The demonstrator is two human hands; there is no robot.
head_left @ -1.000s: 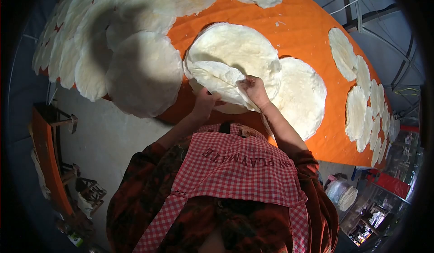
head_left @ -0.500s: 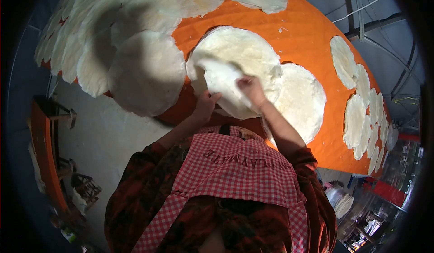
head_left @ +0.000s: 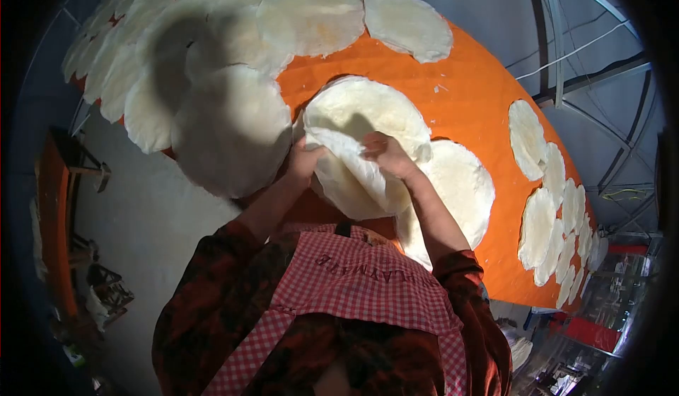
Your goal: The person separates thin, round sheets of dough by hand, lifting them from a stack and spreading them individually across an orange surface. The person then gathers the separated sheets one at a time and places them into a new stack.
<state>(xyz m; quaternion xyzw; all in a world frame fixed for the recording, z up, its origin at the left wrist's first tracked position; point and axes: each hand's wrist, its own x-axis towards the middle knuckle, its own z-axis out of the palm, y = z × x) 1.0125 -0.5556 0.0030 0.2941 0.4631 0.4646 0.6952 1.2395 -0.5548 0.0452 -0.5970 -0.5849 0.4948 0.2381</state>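
A thin round white dough sheet [head_left: 346, 176] is partly lifted and folded over toward my body. My left hand [head_left: 305, 162] is closed on its left edge, thumb on top. Fingers curled, my right hand [head_left: 387, 155] pinches the upper right of the raised fold. Beneath and behind it lies a pale round layer [head_left: 375, 102] with a rough edge, on the orange surface [head_left: 467, 77]. Another round sheet [head_left: 463, 191] overlaps on the right, under my right forearm. To the left, a shadowed sheet [head_left: 233, 134] lies close to my left hand.
Many overlapping round sheets [head_left: 311, 17] cover the far left of the orange surface. Smaller-looking ones [head_left: 527, 138] line its right edge. An orange-sided table or bench [head_left: 53, 219] stands at the left, and metal framing [head_left: 559, 42] rises at the upper right.
My right hand has drawn the sheet's fold up and further over, so more of it is bunched between my hands. The view has tilted, so the table appears lower.
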